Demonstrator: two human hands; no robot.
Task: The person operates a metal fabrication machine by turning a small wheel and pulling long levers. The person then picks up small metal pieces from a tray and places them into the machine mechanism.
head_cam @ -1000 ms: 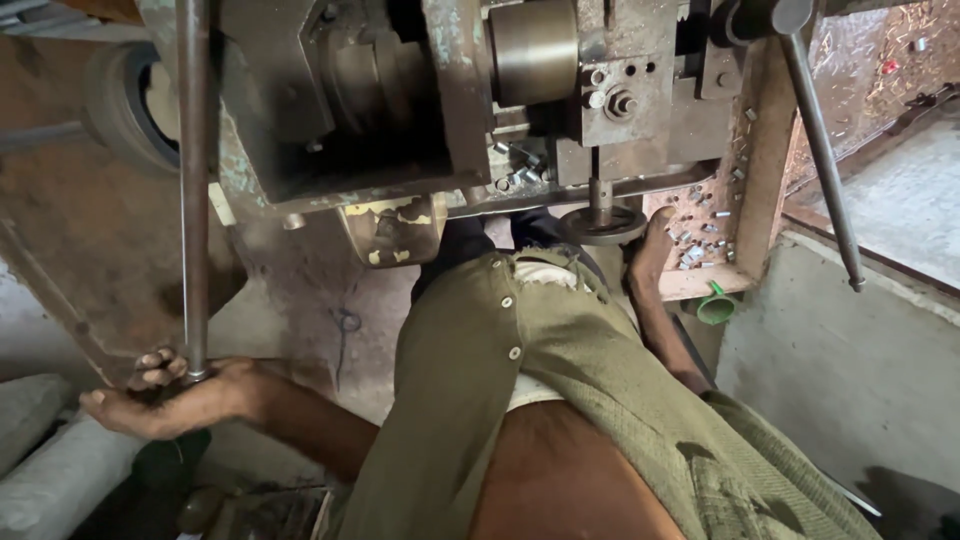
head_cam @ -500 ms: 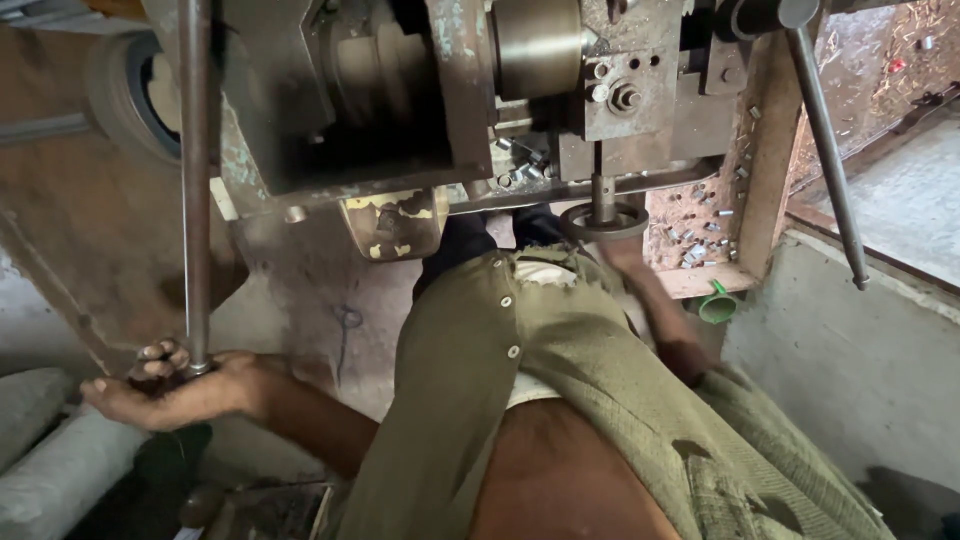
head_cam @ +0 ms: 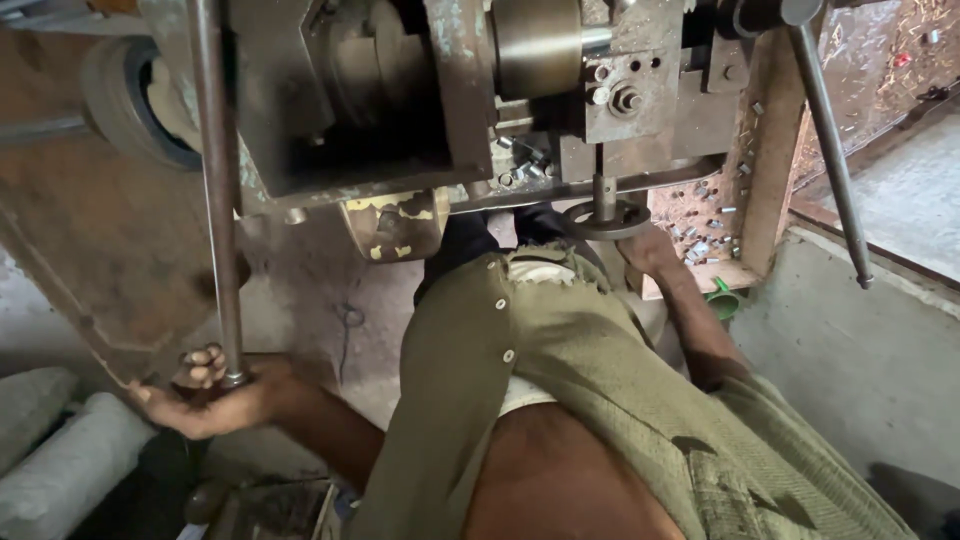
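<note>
My left hand (head_cam: 205,392) is closed around the lower end of a long steel lever rod (head_cam: 215,190) that runs up the left side of a worn metal machine (head_cam: 400,100). My right hand (head_cam: 650,250) reaches forward under the machine and rests at a round handwheel (head_cam: 605,218) on a short vertical shaft; whether its fingers grip the wheel is hidden. A shiny steel cylinder (head_cam: 535,45) sits in the machine's upper middle. My olive open shirt (head_cam: 560,400) fills the lower centre.
A second long lever (head_cam: 830,150) slants down at the right. Several small metal parts lie on a wooden ledge (head_cam: 700,235), with a green funnel-like object (head_cam: 722,300) beside it. A concrete wall (head_cam: 870,360) stands right, grey sacks (head_cam: 60,460) lower left, a tyre (head_cam: 130,100) upper left.
My left hand on the rod has shifted slightly upward and right. The right hand has stayed at the handwheel.
</note>
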